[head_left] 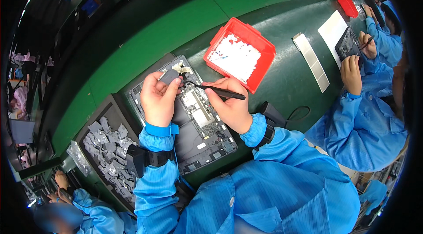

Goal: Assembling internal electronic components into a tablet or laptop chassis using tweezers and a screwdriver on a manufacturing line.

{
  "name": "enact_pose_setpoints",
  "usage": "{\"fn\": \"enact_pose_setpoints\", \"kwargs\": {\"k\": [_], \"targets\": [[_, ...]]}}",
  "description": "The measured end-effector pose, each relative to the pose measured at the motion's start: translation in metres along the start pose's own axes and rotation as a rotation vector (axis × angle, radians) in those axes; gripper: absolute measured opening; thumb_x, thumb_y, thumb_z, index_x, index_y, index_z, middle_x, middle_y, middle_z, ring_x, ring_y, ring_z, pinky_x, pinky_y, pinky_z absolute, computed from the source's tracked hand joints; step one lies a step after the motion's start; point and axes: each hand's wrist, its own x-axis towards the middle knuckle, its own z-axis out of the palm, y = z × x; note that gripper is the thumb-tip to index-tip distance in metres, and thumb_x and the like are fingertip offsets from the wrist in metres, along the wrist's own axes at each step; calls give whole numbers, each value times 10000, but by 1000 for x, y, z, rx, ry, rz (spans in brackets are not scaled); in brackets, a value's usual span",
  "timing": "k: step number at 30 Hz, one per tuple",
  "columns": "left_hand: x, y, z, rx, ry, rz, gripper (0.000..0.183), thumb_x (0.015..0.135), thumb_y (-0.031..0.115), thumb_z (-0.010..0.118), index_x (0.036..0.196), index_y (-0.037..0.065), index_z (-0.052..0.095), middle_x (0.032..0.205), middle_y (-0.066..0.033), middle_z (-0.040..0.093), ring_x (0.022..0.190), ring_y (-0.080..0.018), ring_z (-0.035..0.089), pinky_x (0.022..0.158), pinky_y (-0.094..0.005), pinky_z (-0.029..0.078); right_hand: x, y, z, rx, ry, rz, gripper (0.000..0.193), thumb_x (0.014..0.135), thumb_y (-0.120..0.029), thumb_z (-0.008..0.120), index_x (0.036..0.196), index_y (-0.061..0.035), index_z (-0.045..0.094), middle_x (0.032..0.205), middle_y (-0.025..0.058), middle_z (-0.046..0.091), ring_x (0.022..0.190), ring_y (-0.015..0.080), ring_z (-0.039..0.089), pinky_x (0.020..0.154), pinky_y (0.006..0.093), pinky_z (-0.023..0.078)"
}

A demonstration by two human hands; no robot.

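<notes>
An opened flat electronic device (178,139), like a tablet or laptop base, lies on the bench before me with its insides showing. A circuit board (203,115) with silvery shields runs along its middle. My right hand (234,110) grips black tweezers (227,93), whose curved tip reaches toward the far part of the board. Close by the tip, my left hand (157,102) is closed, thumb against fingers, over the device. What it pinches, if anything, is too small to make out. A blue wrist strap (159,131) circles my left wrist.
Beyond my right hand stands a red bin (263,64) of small white pieces. To the left, a dark tray (83,135) holds many grey scraps (110,148). A pale segmented strip (311,63) lies farther right. Co-workers in blue sit at both sides; one handles a dark device (348,45).
</notes>
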Motion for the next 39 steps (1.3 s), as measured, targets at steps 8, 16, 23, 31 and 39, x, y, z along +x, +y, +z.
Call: {"fn": "enact_pose_setpoints", "kwargs": {"k": [8,16,23,31,39], "targets": [[1,-2,4,-47,17,-70,219,830,-53,568,1009,-24,445,937,-162,634,790,-189,645,657,-252,539,-3,2,0,73,21,60,138,731,52,658,775,23,530,845,126,636,824,176,629,713,282,495],[1,0,5,-49,24,-83,238,834,-54,560,1030,-27,429,939,-165,632,790,-196,647,654,-256,544,-4,1,1,96,11,105,132,745,57,647,789,25,527,845,123,633,831,176,632,719,276,500],[2,-2,6,-44,26,-79,238,835,-53,561,1027,-25,423,928,-167,631,786,-200,647,651,-259,543,-4,2,0,120,34,168,130,752,58,643,798,27,525,852,118,631,853,167,629,715,263,499],[1,0,8,-22,38,-66,245,829,-41,582,1020,-18,429,901,-151,637,744,-170,638,619,-238,525,-3,4,0,22,13,42,140,733,50,662,774,24,530,812,121,626,843,206,645,689,291,508],[-2,-7,5,400,82,109,237,813,2,638,968,-21,461,854,-88,636,699,-83,586,569,-188,462,-3,3,-1,-67,-37,-127,150,725,52,663,740,12,520,739,125,596,819,266,656,670,323,515]]}}
